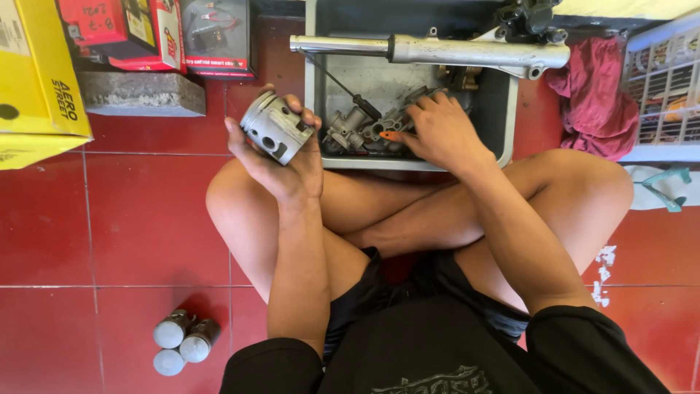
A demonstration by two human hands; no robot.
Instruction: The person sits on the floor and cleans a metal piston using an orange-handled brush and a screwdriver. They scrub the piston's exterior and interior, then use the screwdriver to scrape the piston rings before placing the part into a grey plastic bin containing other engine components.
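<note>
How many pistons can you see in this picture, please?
4. One piston is held in the left hand; three pistons stand clustered on the floor at lower left. More may be hidden among the parts in the tray.

We sit cross-legged on a red tiled floor [131, 219] in what looks like a small motorcycle repair workshop. Just beyond the piston [275, 128] we grip lies a grey metal tray [510, 109] full of carburettor parts [364, 128], with a screwdriver [350, 91] among them and a fork tube [437, 51] across its rim. Further out from the piston stand boxes of spare parts [157, 33] and a yellow carton [36, 80]. Three metal cylinders [182, 341] stand well behind it, and a red rag [594, 95] lies past the tray.
</note>
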